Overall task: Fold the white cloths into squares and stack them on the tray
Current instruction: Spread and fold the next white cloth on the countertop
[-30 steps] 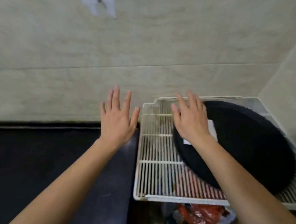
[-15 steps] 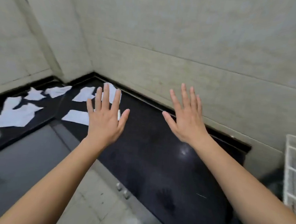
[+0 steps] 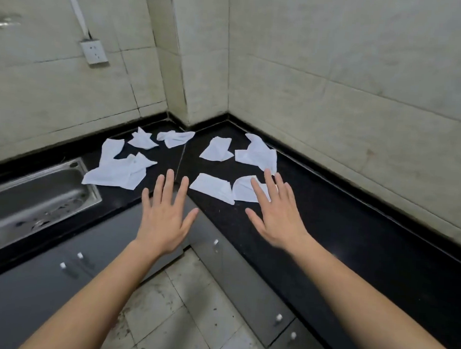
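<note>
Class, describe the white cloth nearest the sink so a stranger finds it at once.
Start at the steel sink in the black counter. Just past its far right corner lies a crumpled white cloth. None of its neighbours is as large or as far left.

no legible txt, no labels

Both hands (image 3: 164, 219) (image 3: 278, 217) spread flat, empty, above counter (image 3: 341, 235); crumpled cloths (image 3: 116, 170) beyond.
</note>
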Tool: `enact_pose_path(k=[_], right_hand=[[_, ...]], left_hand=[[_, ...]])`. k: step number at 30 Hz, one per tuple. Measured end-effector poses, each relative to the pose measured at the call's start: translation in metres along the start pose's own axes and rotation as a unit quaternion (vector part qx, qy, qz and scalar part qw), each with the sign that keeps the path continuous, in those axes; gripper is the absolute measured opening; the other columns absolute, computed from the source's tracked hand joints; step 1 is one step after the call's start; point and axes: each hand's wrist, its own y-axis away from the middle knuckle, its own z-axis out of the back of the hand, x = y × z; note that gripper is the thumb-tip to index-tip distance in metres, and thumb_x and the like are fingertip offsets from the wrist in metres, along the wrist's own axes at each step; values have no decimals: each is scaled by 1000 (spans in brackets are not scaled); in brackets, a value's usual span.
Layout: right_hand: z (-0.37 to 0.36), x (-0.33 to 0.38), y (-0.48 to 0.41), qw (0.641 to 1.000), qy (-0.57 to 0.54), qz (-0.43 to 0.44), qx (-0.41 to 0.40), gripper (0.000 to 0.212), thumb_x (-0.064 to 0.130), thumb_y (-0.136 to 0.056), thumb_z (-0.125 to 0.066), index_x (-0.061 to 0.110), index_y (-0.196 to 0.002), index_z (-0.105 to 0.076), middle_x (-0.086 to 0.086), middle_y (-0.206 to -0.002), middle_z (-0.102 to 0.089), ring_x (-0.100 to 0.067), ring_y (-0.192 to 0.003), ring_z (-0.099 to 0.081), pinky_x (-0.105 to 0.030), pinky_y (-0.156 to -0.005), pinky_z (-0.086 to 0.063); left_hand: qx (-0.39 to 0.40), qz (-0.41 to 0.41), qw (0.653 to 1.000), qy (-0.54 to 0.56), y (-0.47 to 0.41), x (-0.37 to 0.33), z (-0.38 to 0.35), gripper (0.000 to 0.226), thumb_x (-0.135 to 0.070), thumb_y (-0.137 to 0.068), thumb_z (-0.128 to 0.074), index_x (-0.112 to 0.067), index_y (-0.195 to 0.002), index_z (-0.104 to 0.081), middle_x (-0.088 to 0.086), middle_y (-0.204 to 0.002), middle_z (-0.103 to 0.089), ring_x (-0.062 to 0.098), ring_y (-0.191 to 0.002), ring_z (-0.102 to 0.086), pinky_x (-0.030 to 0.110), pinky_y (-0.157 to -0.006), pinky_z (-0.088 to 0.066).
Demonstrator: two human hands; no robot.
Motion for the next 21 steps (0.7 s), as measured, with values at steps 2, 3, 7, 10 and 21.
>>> enact_pose_path(k=[2, 3, 7, 10, 21], right_hand=[[-17, 5, -13, 1000, 1, 1, 13, 71, 54, -101, -37, 19, -160, -17, -17, -167, -4, -39, -153, -6, -53, -123, -16], [-28, 8, -27, 1000, 0, 1, 17, 71, 53, -101, -39, 18, -160, -18, -17, -167, -5, -39, -153, -6, -52, -123, -17], [-59, 6, -75, 999, -33, -17, 24, 68, 48, -102, -43, 15, -159, -23, -18, -166, -12, -38, -153, -13, -50, -122, -19], [-89, -3, -125, 997, -61, -37, 22, 67, 47, -103, -41, 15, -159, -22, -17, -166, -15, -36, -153, -15, -49, -122, -22], [-163, 22, -338, 991, -108, 12, 84, 66, 43, -103, -45, 12, -157, -24, -17, -163, -23, -35, -151, -23, -48, -119, -29]], left_hand=[[18, 4, 1000, 4, -9, 12, -13, 75, -61, -98, -20, -19, -159, -7, 15, -165, 5, 35, -152, -1, 61, -117, -15], [29, 6, 1000, 6, -20, 22, -22, 74, -59, -99, -21, -19, -159, -4, 15, -165, 8, 34, -152, 1, 59, -118, -14], [68, 8, 997, 26, -63, 46, -51, 74, -55, -101, -29, -22, -158, 6, 10, -164, 17, 30, -152, 6, 52, -119, -13], [88, -3, 996, 9, -110, 64, -74, 75, -55, -101, -29, -23, -158, 7, 10, -165, 15, 30, -152, 4, 51, -120, -15], [167, 79, 982, -40, -256, 158, -100, 72, -54, -101, -30, -22, -159, 1, 11, -165, 9, 30, -152, 3, 51, -119, -15]])
